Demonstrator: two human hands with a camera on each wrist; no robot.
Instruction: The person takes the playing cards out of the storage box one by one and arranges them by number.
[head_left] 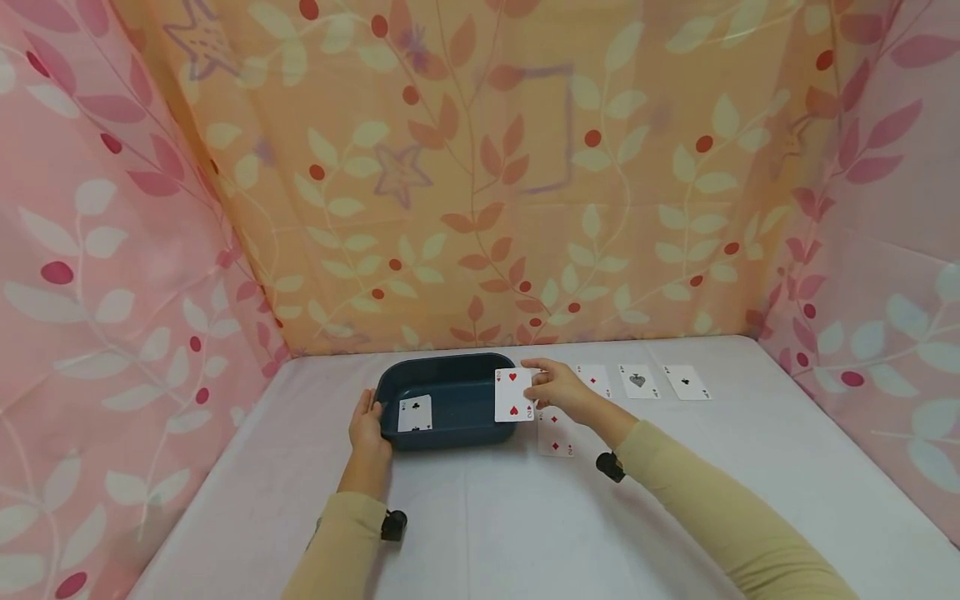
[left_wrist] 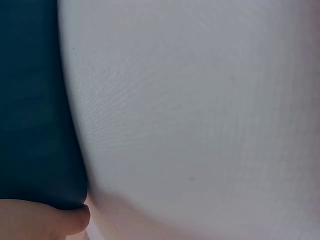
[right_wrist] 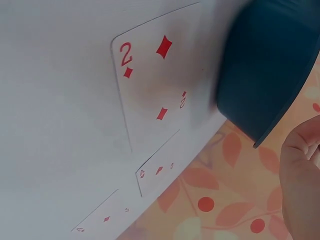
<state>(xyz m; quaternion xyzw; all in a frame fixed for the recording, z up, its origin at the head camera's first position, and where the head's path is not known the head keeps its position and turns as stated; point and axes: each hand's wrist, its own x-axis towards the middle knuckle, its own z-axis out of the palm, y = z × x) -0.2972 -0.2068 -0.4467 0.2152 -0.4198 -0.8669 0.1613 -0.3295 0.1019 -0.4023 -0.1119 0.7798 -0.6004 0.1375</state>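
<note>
My left hand [head_left: 367, 429] holds the left end of a dark blue rectangular tray [head_left: 450, 439]; its thumb [left_wrist: 45, 220] lies against the tray's wall in the left wrist view. Inside the tray, toward the left, is a two of clubs card [head_left: 415, 413]. Over the tray's right end, my right hand [head_left: 558, 390] pinches a two of hearts card [head_left: 512, 395] by its right edge, face toward me. A two of diamonds card [right_wrist: 150, 75] lies face up just right of the tray. In the right wrist view, only part of the right hand shows, and its card is out of sight.
Behind the right hand, a row of face-up aces runs along the table's back: a red ace [head_left: 595, 381], the ace of spades [head_left: 637, 382] and the ace of clubs [head_left: 686, 382]. A white cloth [head_left: 487, 533] covers the table, with patterned curtains [head_left: 480, 167] around it.
</note>
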